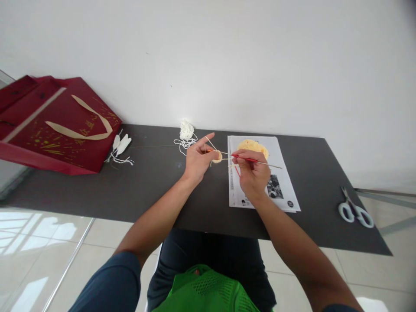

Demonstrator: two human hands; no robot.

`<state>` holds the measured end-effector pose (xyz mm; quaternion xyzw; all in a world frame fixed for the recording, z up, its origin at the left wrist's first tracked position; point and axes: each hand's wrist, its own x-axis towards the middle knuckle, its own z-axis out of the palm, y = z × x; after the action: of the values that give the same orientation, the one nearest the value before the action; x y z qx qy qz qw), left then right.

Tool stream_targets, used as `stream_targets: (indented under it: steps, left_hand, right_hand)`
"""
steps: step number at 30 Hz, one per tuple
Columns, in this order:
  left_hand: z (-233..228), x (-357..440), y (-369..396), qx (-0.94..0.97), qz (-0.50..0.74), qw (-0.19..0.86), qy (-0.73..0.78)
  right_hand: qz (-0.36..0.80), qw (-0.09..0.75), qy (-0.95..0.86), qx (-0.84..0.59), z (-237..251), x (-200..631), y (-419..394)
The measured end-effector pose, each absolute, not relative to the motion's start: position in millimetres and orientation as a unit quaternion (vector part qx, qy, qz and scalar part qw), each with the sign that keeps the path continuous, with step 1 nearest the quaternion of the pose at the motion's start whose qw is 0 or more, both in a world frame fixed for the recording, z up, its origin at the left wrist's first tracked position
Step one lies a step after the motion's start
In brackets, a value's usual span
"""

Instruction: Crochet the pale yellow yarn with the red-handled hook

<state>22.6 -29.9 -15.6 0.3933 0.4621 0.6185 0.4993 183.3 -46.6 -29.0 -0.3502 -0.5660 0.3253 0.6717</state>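
Seated at a dark table (156, 186), a person works cream yarn w/ a crochet hook, frame centre. The left hand (197, 159) is partly closed: index finger stretched toward upper right w/ the yarn strand (210, 143) looped over it, other fingers curled in, pinching a small cream crochet piece (217, 157) at the fingertips. The right hand (252, 173), just right of it, is closed in a pencil-style grip on the crochet hook (256, 161); its red handle sits between thumb and fingers, the thin metal shaft sticks out to the right past the knuckles. The hook's working tip points left, meeting the crochet piece in the gap between the two hands; whether it is through a loop is too small to tell. Both hands hover just above the tabletop.

Under and behind the right hand lies a printed sheet (279, 182) w/ a small photo, and on its upper part a ball of pale yellow yarn (253, 146). Near the table's back edge, centre, a loose tangle of white yarn (186, 131). Upper left of frame: a dark red gift bag (58, 130) w/ beige ribbon handle, lying flat, two small white tassel-like pieces (121, 145) beside it. Far right on the table, well apart from the hands: white-handled scissors (354, 210). Bottom centre, a green mesh fabric (208, 290) in the person's lap.
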Motion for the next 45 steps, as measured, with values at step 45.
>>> stream_targets:
  steps: [45]
  left_hand:
    - [-12.2,31.0,-37.2,0.395,0.656,0.509,0.393]
  right_hand:
    - [0.466,0.684,-0.427,-0.364,-20.0,166.8,-51.6]
